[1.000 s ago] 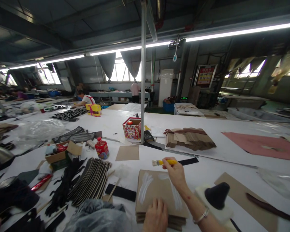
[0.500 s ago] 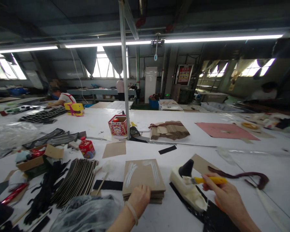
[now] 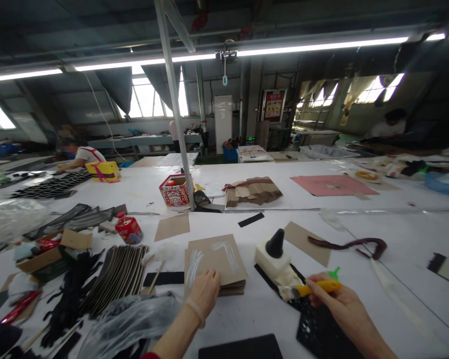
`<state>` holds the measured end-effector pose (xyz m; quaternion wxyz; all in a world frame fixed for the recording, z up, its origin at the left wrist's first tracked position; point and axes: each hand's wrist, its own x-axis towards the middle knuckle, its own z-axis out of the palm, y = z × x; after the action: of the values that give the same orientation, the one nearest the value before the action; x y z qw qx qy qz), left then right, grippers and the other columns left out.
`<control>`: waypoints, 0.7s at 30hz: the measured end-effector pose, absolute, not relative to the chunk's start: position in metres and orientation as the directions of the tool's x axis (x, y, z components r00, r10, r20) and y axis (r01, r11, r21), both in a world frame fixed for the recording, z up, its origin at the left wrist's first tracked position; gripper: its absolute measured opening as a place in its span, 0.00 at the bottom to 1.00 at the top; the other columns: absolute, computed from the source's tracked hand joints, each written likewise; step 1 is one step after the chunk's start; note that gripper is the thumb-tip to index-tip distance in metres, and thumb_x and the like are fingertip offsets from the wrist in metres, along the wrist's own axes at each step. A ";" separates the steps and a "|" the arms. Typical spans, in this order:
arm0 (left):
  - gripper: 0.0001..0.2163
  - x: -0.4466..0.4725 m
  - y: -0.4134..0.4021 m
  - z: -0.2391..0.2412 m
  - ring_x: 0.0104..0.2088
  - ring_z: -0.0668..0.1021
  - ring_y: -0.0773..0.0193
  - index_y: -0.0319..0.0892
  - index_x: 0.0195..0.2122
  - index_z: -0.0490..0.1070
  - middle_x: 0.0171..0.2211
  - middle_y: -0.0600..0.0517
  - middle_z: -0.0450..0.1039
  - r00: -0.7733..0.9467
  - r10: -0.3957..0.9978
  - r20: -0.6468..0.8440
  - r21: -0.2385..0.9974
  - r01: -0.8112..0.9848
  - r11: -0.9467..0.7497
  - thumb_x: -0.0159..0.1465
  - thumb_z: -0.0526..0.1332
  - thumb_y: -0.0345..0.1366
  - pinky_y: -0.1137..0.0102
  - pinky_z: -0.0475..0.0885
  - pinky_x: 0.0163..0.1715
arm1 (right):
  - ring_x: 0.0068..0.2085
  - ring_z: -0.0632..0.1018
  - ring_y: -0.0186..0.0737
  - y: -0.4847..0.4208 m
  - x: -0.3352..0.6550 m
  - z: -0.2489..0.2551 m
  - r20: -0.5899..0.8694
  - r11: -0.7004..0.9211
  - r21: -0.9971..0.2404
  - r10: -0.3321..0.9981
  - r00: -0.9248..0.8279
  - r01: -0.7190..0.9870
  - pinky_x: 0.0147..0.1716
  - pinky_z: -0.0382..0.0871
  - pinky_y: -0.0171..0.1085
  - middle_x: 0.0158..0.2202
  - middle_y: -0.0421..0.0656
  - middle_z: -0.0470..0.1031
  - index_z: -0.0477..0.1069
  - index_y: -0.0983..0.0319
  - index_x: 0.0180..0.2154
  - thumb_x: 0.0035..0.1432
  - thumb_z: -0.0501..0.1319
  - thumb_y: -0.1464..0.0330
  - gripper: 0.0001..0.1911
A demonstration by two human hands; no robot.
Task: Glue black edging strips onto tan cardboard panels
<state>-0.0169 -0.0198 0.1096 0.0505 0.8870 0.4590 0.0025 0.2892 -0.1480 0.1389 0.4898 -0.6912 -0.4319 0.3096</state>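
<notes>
My right hand (image 3: 338,301) is closed around the yellow handle of a paintbrush (image 3: 318,287). Its bristles are down at the glue-crusted open end of a white plastic bottle (image 3: 265,258) with a black cone nozzle, which lies on its side on a black piece. My left hand (image 3: 206,289) has its fingers bent and pressed together at the front edge of a stack of greyish-brown cardboard sheets (image 3: 215,257), gripping the top sheet; the thumb is hidden. White glue streaks mark that sheet's left and right sides.
Left of the stack are a fanned row of dark strips (image 3: 115,279), clear plastic film (image 3: 134,319) and a red bottle (image 3: 128,229). A metal post (image 3: 177,109) rises behind, beside a patterned box (image 3: 175,192). A dark strap (image 3: 347,244) lies to the right. A co-worker (image 3: 84,155) sits far left.
The brush has moved from near the black nozzle down toward the bottle's open end. My left hand stays on the stack. The view has shifted, revealing a black panel at the bottom.
</notes>
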 end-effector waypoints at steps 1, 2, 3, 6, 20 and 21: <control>0.07 -0.019 -0.023 0.113 0.41 0.74 0.58 0.41 0.36 0.69 0.38 0.49 0.72 0.589 0.808 -0.028 0.093 0.806 -0.584 0.60 0.53 0.27 0.67 0.69 0.36 | 0.28 0.74 0.46 -0.151 0.290 0.140 0.015 -0.140 -0.934 0.902 0.430 0.327 0.30 0.69 0.40 0.27 0.44 0.74 0.72 0.61 0.32 0.50 0.61 0.49 0.21; 0.08 -0.021 -0.026 0.118 0.40 0.74 0.58 0.41 0.35 0.69 0.37 0.49 0.73 0.595 0.804 -0.007 0.095 0.801 -0.591 0.60 0.52 0.26 0.67 0.70 0.36 | 0.30 0.74 0.46 -0.154 0.290 0.141 0.046 -0.129 -0.915 0.908 0.416 0.383 0.31 0.68 0.40 0.28 0.43 0.73 0.72 0.60 0.31 0.51 0.60 0.49 0.20; 0.09 -0.023 -0.029 0.124 0.40 0.74 0.58 0.41 0.35 0.69 0.37 0.49 0.73 0.597 0.802 0.021 0.095 0.798 -0.596 0.61 0.50 0.26 0.67 0.70 0.36 | 0.31 0.73 0.45 -0.156 0.290 0.142 0.078 -0.118 -0.885 0.916 0.394 0.451 0.32 0.67 0.39 0.28 0.43 0.72 0.71 0.60 0.29 0.53 0.58 0.50 0.19; 0.14 -0.032 -0.039 0.148 0.42 0.74 0.59 0.40 0.37 0.68 0.38 0.47 0.72 0.552 0.816 0.169 0.126 0.809 -0.574 0.65 0.43 0.26 0.64 0.69 0.41 | 0.28 0.70 0.42 -0.162 0.281 0.147 0.093 -0.113 -0.773 0.953 0.288 0.624 0.29 0.62 0.37 0.24 0.40 0.68 0.65 0.59 0.24 0.60 0.52 0.52 0.21; 0.20 -0.010 -0.163 0.135 0.29 0.79 0.60 0.43 0.27 0.64 0.26 0.54 0.75 -0.219 0.917 -0.335 0.883 -0.413 0.224 0.42 0.71 0.48 0.67 0.76 0.28 | 0.18 0.63 0.31 -0.209 0.167 0.119 -0.296 -0.323 -0.932 0.940 0.168 0.167 0.20 0.57 0.31 0.13 0.36 0.63 0.61 0.59 0.18 0.51 0.56 0.54 0.19; 0.21 -0.010 -0.172 0.128 0.29 0.79 0.60 0.44 0.28 0.63 0.25 0.54 0.75 -0.203 0.912 -0.356 0.881 -0.398 0.256 0.42 0.70 0.49 0.66 0.76 0.29 | 0.15 0.59 0.29 -0.213 0.166 0.114 -0.333 -0.352 -0.933 0.925 0.184 0.078 0.16 0.53 0.30 0.12 0.34 0.62 0.60 0.59 0.20 0.48 0.57 0.52 0.19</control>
<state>-0.0101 -0.1724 0.1282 0.5838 0.2397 0.5357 0.5610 0.1659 -0.2131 0.1136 0.4169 -0.6467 -0.3876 0.5076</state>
